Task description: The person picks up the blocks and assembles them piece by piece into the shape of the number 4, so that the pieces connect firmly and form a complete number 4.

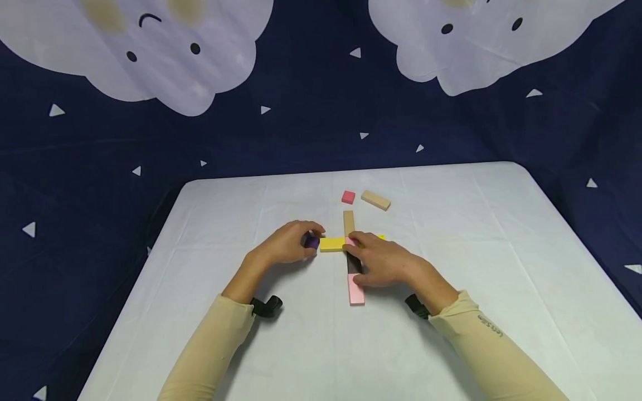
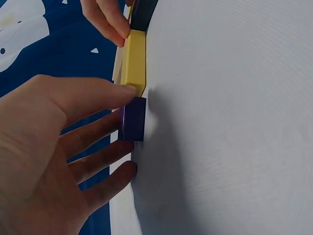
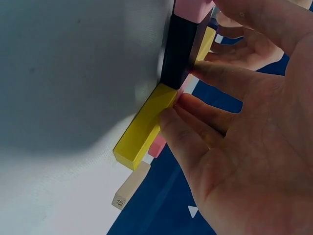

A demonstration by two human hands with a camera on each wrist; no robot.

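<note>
In the head view my left hand [image 1: 287, 243] pinches a small purple block [image 2: 132, 119] between thumb and fingers, at the left end of a yellow block [image 1: 332, 245]. The left thumb tip lies near where the two meet. My right hand [image 1: 388, 260] rests on the cross-shaped row of blocks, its fingers spread and fairly straight. Its thumb touches the near pink block [image 1: 356, 291], while other fingers touch near the black block [image 3: 181, 49] and a second yellow block [image 3: 142, 125]. Another pink block at the crossing is partly hidden by the fingers.
A plain wooden block [image 1: 348, 221] forms the far arm of the cross. Beyond it lie a small red block [image 1: 348, 197] and a loose wooden block [image 1: 375, 200]. All stand on a white-covered table [image 1: 281, 345] before a dark blue cloth [image 1: 311, 139].
</note>
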